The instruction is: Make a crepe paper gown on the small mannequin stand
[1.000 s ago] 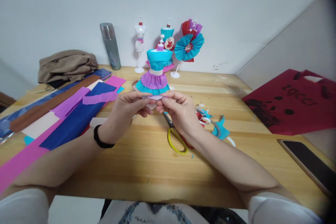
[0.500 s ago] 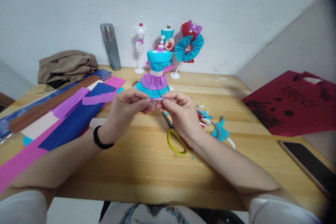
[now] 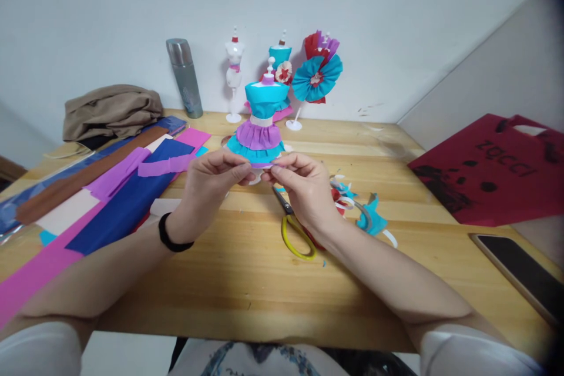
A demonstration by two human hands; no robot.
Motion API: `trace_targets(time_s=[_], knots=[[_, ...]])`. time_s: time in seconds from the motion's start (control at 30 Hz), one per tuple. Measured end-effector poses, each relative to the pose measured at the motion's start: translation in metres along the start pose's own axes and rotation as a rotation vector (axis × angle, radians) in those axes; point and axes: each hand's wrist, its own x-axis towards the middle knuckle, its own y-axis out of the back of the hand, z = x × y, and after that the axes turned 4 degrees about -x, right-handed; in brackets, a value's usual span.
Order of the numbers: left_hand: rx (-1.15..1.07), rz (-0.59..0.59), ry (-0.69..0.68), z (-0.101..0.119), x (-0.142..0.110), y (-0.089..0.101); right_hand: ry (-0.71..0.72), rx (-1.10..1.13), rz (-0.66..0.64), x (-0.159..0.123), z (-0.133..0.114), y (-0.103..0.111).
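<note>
Between my fingertips stretches a narrow purple paper strip [image 3: 261, 165]. My left hand [image 3: 215, 179] pinches one end, and my right hand [image 3: 304, 185] pinches the other. Just behind the strip stands a small mannequin [image 3: 265, 111] dressed in a blue paper bodice, a pale waistband and ruffled purple and blue skirt tiers. The strip overlaps the skirt's lower edge in this view; whether it touches the skirt I cannot tell. Beside my right hand, partly under it, lie yellow-handled scissors [image 3: 297, 238].
Colored paper sheets [image 3: 127, 194] lie at left, near a brown cloth [image 3: 112, 111] and a flask [image 3: 184, 78]. More mannequins [image 3: 235, 70] stand by the wall, one with a blue paper flower [image 3: 326, 79]. Paper scraps [image 3: 371, 217], a red bag [image 3: 489, 173] and a phone [image 3: 520, 273] are at right.
The purple strip shows slightly more between my fingertips. Both hands keep their pinch in nearly the same place, and the view has shifted a little.
</note>
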Motion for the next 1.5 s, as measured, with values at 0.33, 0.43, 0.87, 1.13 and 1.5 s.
trace_targets(time_s=[0.33, 0.43, 0.87, 1.13, 1.5], knots=[[-0.008, 0.064, 0.026, -0.004, -0.002, -0.004, -0.011, -0.004, 0.061, 0.001, 0.003, -0.001], [0.003, 0.072, 0.029, -0.004, -0.002, -0.004, -0.005, -0.018, 0.080, 0.001, 0.003, -0.002], [0.302, 0.051, -0.365, -0.017, 0.000, 0.008, 0.185, -0.164, 0.077, 0.000, 0.006, 0.001], [0.577, 0.026, -0.446, -0.018, -0.001, 0.013, 0.210, -0.302, 0.102, 0.004, 0.012, 0.005], [0.557, 0.063, -0.335, -0.023, -0.001, 0.015, 0.248, -0.312, 0.082, 0.005, 0.015, 0.007]])
